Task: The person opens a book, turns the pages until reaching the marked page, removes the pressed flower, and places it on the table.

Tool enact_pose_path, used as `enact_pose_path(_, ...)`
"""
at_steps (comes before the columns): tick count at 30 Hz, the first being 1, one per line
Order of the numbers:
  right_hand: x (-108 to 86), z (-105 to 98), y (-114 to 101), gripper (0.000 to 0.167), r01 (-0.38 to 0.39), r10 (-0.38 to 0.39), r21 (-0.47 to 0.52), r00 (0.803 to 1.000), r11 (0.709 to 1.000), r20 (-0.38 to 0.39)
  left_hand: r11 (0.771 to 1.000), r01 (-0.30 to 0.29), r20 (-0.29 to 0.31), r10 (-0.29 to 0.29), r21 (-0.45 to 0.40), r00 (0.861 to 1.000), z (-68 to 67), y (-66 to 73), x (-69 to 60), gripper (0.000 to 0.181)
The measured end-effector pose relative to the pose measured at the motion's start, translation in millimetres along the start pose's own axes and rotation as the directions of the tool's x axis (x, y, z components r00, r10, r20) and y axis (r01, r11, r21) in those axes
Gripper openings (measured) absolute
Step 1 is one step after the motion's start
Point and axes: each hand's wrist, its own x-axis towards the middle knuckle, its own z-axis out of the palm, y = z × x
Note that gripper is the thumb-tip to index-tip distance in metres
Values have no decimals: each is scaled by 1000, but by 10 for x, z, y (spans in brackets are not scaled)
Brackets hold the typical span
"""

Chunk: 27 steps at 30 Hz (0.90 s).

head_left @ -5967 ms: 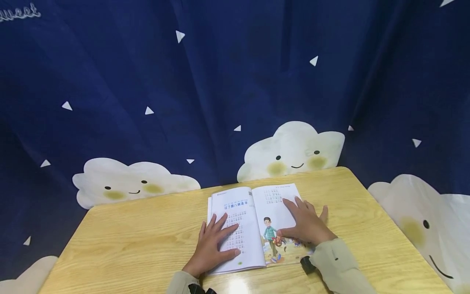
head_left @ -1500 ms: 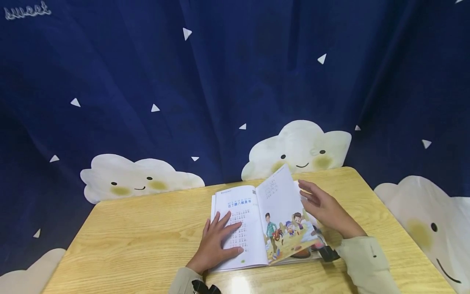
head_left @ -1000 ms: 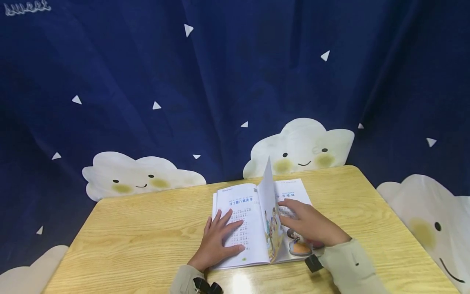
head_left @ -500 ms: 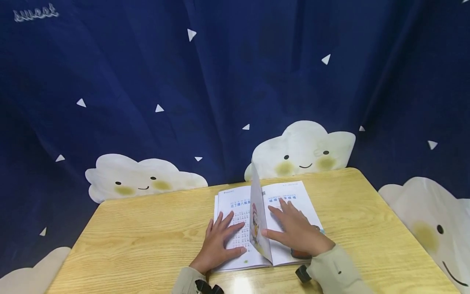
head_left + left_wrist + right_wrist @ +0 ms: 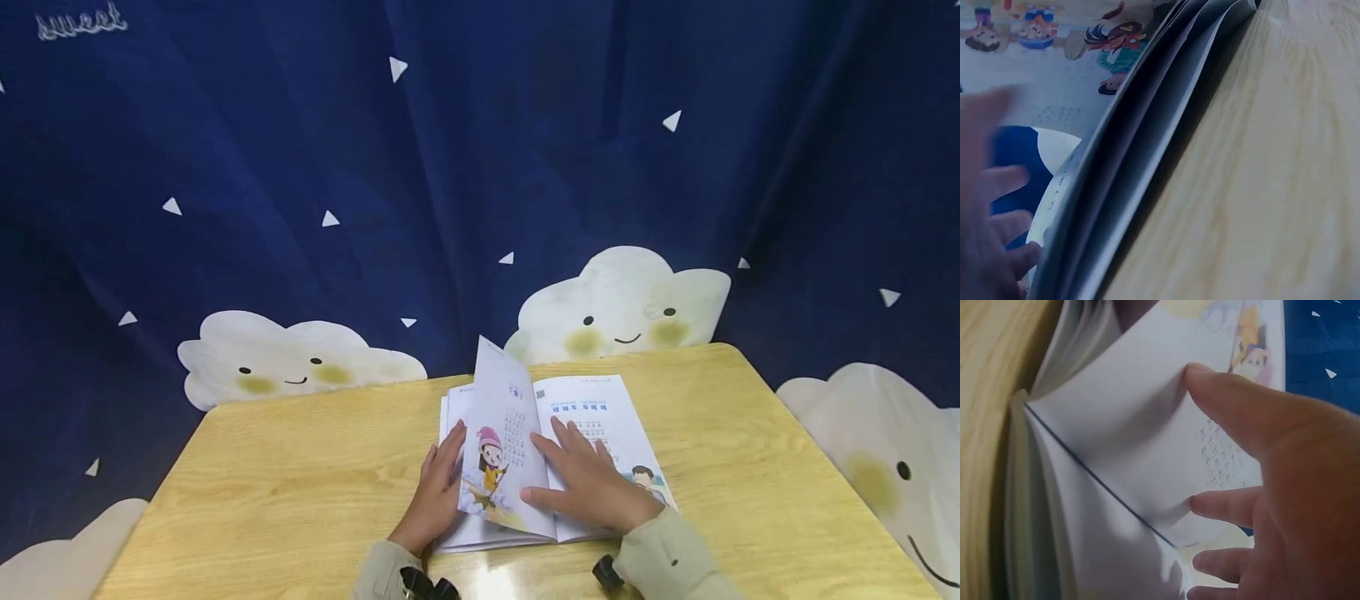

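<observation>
An open book (image 5: pixel 600 400) lies on the table, one leaf (image 5: pixel 498 392) tilted up over its left page, showing a figure in a pink hat. The left hand (image 5: pixel 435 500) is at the book's left side, partly hidden by that leaf; its fingers look extended in the left wrist view, where the hand (image 5: pixel 991 200) is blurred. The right hand (image 5: pixel 592 483) lies over the right page near the fold, fingers spread. In the right wrist view the thumb and a fingertip of the right hand (image 5: pixel 1272 469) touch or nearly touch the leaf (image 5: pixel 1141 406).
The wooden table (image 5: pixel 300 467) extends on both sides of the book. Behind it hangs a dark blue curtain (image 5: pixel 300 125) with white triangles and smiling clouds (image 5: pixel 622 292). Dark devices (image 5: pixel 606 573) are at both sleeves.
The leaf has swung from the right side, through upright, over to the left page. The right hand followed it leftward from the right edge. The left hand's fingers have drawn to the left edge.
</observation>
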Motion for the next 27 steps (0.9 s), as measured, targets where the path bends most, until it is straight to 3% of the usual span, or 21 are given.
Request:
enact_pose_path(2, -16, 48, 1, 86, -12, 12, 0, 1000, 1000, 16, 977, 97, -1, -99, -192, 995, 1, 1, -28, 53)
enact_pose_path(4, -30, 82, 1, 85, -20, 20, 2, 999, 1000, 27, 909, 179, 25, -183, -375, 983, -6, 10, -50, 60)
enact_pose_path(5, -35, 93, 0, 85, -19, 19, -1, 999, 1000, 32, 865, 207, 45, -209, -458, 977, -13, 19, -61, 63)
enact_pose_path(7, -40, 102, 1, 84, -14, 14, -4, 999, 1000, 31, 807, 232, 81, -224, -544, 971, -23, 25, -64, 67)
enact_pose_path(9, -34, 101, 3, 83, -7, 7, -13, 1000, 1000, 23, 775, 244, 98, -231, -584, 968, -36, 38, -55, 70)
enact_pose_path(12, -19, 97, 7, 83, 7, -7, -40, 1000, 999, 10, 769, 246, 89, -241, -589, 966, -56, 44, -37, 69)
enact_pose_path(18, 25, 99, -1, 83, 11, -11, -72, 1000, 997, -4, 816, 223, 45, -237, -533, 971, -101, 44, 16, 62)
enact_pose_path(27, 25, 138, 7, 84, -11, 9, -100, 1000, 995, -18, 827, 207, 6, -239, -523, 971, -81, 52, 30, 60)
